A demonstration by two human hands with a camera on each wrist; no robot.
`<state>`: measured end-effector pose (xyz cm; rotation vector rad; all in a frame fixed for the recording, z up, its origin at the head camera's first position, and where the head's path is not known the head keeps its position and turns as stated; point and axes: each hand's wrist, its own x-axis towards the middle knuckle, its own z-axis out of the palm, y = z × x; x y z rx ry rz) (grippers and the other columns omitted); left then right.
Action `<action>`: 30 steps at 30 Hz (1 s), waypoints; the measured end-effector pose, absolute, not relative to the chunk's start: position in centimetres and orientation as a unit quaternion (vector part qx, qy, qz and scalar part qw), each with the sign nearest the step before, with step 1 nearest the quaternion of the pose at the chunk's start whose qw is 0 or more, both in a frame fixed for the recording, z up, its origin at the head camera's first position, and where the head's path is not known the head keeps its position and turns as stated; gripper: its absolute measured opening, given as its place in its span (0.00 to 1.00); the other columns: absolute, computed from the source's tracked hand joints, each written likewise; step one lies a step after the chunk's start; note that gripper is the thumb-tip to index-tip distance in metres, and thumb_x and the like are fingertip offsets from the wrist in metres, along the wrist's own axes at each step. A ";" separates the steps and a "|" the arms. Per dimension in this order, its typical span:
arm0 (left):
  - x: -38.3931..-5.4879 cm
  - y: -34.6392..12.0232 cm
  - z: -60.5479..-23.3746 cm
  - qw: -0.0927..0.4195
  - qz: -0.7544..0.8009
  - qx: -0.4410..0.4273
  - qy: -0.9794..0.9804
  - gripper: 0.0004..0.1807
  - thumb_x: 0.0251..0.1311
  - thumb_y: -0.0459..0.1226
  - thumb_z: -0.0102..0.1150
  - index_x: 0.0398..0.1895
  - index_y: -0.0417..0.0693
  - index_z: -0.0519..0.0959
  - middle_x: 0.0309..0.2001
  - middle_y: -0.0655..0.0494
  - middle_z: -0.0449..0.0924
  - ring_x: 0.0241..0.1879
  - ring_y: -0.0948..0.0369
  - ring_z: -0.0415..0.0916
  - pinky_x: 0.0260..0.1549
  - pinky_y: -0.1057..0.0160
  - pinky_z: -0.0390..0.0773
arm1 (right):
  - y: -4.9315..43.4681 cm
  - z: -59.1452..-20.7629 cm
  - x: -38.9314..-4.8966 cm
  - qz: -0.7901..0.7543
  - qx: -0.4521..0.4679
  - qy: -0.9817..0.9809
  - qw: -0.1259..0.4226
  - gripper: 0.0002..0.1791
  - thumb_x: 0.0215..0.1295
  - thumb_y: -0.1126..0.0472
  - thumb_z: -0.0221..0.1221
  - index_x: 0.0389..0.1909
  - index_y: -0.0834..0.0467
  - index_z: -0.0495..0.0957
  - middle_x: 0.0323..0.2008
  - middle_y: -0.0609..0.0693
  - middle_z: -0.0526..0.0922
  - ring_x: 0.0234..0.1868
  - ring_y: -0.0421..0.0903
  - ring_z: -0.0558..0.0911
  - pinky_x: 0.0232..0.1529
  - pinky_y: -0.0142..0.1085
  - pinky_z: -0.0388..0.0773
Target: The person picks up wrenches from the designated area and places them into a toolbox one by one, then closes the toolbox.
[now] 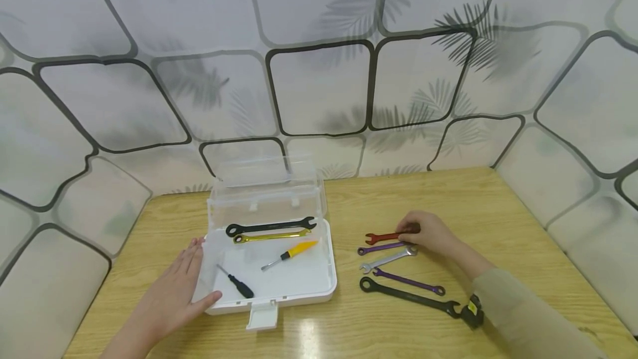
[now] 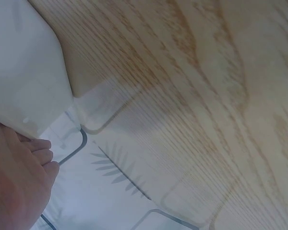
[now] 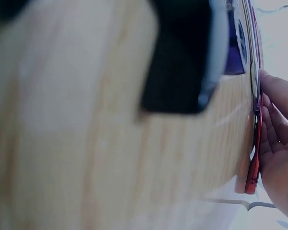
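My right hand (image 1: 431,231) pinches one end of a red wrench (image 1: 381,237) between thumb and fingers, over the right part of the table. In the right wrist view the red wrench (image 3: 253,175) is seen edge-on beside the fingers. Just below it in the head view lie a purple wrench (image 1: 376,249), a silver wrench (image 1: 389,260), a second purple wrench (image 1: 408,280) and a long black wrench (image 1: 406,295). My left hand (image 1: 171,287), fingers extended, rests against the left side of a white toolbox (image 1: 309,296).
Inside the toolbox lie a black wrench (image 1: 271,227), a gold wrench (image 1: 271,236), a yellow-handled screwdriver (image 1: 299,248) and a black screwdriver (image 1: 240,286). Its transparent lid (image 1: 264,195) stands raised behind; the white latch (image 1: 262,316) hangs down in front. A patterned fabric wall (image 1: 324,93) encloses the table.
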<state>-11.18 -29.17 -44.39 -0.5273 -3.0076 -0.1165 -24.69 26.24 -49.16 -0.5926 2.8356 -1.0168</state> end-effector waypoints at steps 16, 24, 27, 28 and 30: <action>-11.2 -29.1 -44.2 0.028 -0.042 -0.162 -0.986 0.59 0.65 0.65 0.62 0.78 0.21 0.58 0.82 0.29 0.54 0.80 0.34 0.57 0.83 0.43 0.57 | 26.5 -48.9 -25.1 -0.318 -0.223 0.920 0.056 0.05 0.67 0.65 0.71 0.42 0.59 0.88 0.40 0.50 0.87 0.41 0.42 0.86 0.44 0.32 0.85; -11.2 -29.1 -44.0 0.029 -0.044 -0.162 -0.985 0.59 0.67 0.64 0.61 0.78 0.21 0.57 0.82 0.28 0.54 0.80 0.34 0.57 0.86 0.55 0.40 | 26.4 -48.5 -25.1 -0.280 -0.268 0.919 0.072 0.02 0.71 0.66 0.66 0.42 0.59 0.84 0.40 0.50 0.85 0.41 0.40 0.83 0.44 0.34 0.84; -11.1 -29.1 -44.1 0.031 -0.047 -0.165 -0.985 0.59 0.67 0.64 0.61 0.78 0.21 0.57 0.82 0.28 0.54 0.80 0.34 0.57 0.84 0.63 0.31 | 26.3 -48.3 -25.1 -0.286 -0.261 0.919 0.075 0.03 0.71 0.65 0.67 0.41 0.59 0.84 0.39 0.50 0.85 0.40 0.40 0.83 0.43 0.35 0.84; -11.1 -29.1 -44.1 0.032 -0.046 -0.165 -0.985 0.59 0.67 0.64 0.61 0.78 0.21 0.57 0.82 0.28 0.54 0.80 0.34 0.57 0.84 0.63 0.31 | 26.3 -48.2 -25.1 -0.292 -0.257 0.918 0.077 0.03 0.70 0.65 0.67 0.41 0.60 0.84 0.39 0.50 0.86 0.40 0.40 0.84 0.43 0.35 0.84; -11.1 -29.1 -44.1 0.033 -0.045 -0.166 -0.984 0.59 0.67 0.65 0.61 0.78 0.21 0.57 0.82 0.28 0.54 0.80 0.34 0.57 0.80 0.71 0.24 | 26.3 -48.1 -25.1 -0.299 -0.245 0.919 0.082 0.03 0.70 0.65 0.68 0.40 0.59 0.84 0.38 0.48 0.87 0.39 0.39 0.84 0.43 0.34 0.84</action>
